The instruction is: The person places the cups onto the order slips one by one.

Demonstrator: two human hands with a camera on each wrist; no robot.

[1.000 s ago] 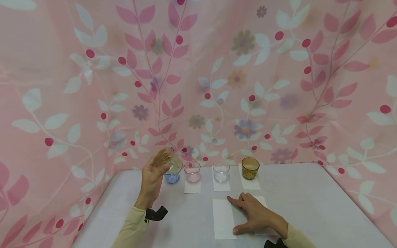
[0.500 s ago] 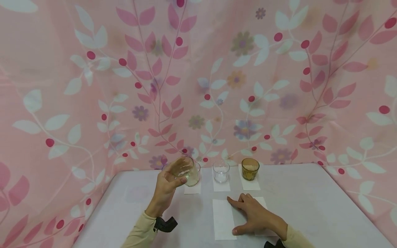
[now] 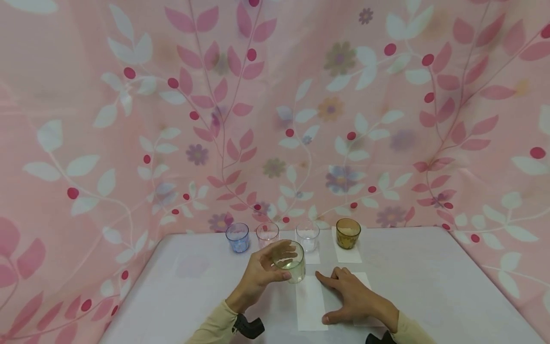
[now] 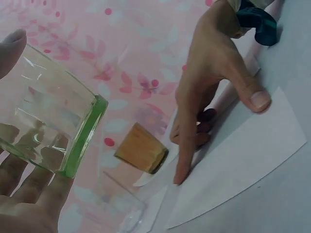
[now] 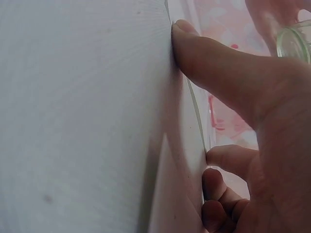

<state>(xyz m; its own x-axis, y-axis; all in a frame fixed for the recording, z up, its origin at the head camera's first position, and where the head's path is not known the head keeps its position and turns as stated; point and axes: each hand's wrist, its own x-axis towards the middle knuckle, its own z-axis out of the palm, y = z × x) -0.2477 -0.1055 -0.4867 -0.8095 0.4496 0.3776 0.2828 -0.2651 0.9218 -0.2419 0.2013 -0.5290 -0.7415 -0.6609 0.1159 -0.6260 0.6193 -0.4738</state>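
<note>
Gripped in the left hand (image 3: 262,277), fingers curled round its wall, a green-tinted glass (image 3: 291,268) hangs just above the near end of a white paper slip (image 3: 310,303) on the table (image 3: 429,282). Just right of that grip the right hand (image 3: 354,298) lies flat with straight fingers, pressing the slip. Beyond the grip stand a blue glass (image 3: 237,237), a pink glass (image 3: 267,233), a clear glass (image 3: 307,235) and an amber glass (image 3: 348,233)

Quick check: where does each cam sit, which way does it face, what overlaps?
Head: high, looks forward and down at the table; both hands and sleeves show.
Left wrist: under the left hand, looks past its green-tinted glass toward the right hand.
Right wrist: low beside the right hand, along the paper sheet.
Shared: all three show the held glass.
</note>
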